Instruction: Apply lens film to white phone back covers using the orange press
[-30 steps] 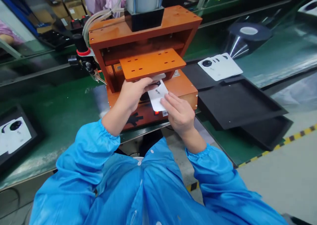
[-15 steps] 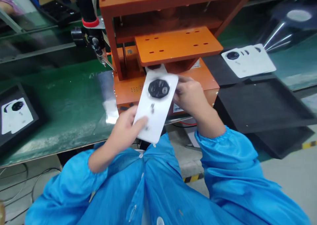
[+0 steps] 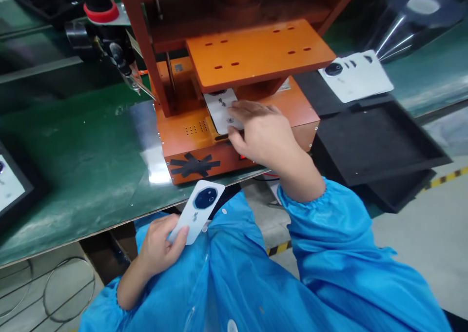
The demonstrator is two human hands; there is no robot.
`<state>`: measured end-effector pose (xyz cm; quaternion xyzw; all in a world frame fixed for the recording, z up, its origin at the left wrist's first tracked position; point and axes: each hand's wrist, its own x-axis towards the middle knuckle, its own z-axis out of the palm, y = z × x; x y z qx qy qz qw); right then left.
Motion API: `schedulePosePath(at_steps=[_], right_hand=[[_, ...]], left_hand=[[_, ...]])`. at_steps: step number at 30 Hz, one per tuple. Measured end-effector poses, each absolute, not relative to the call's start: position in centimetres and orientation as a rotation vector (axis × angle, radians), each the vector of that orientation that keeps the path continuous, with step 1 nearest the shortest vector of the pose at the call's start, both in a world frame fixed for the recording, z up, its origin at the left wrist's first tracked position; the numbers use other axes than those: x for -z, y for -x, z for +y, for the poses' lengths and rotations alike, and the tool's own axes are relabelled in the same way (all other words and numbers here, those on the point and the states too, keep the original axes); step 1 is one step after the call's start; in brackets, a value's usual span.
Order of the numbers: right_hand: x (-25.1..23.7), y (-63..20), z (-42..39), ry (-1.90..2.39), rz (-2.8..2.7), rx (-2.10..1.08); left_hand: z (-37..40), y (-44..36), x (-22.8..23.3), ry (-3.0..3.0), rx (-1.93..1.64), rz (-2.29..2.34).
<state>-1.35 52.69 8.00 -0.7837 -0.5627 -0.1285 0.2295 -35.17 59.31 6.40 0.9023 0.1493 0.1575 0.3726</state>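
Altogether four white covers show. One cover is pinched in the left hand, just above its thumb. Right hand fingers lie flat, uncurled, pressing a second cover on the orange press. Another rests on black trays.

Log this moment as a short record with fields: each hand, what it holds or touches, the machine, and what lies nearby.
left hand: grip shut on a white phone back cover, held near the bench edge, camera ring facing up
right hand: fingers resting on a second white cover lying on the press base
orange press: upper plate raised above that cover
black trays: right of the press, stacked
loose white cover: lies beyond the trays
green bench mat: left of the press
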Motion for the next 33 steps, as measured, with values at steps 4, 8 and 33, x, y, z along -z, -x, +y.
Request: schedulePosePath(at_steps=[4, 8, 33], right_hand=[[-8.4, 1.3, 53.1, 2.213, -1.565, 0.343], [-8.9, 3.0, 52.7, 2.226, -1.47, 0.361], [-1.6, 3.3, 41.4, 2.134, -0.785, 0.776]], left_hand=[[59.7, 34.2, -6.6, -2.342, -0.446, 0.172], [59.6, 33.4, -6.1, -2.478, -0.508, 0.136], [60.8, 30.1, -5.2, -2.966, -0.541, 0.273]])
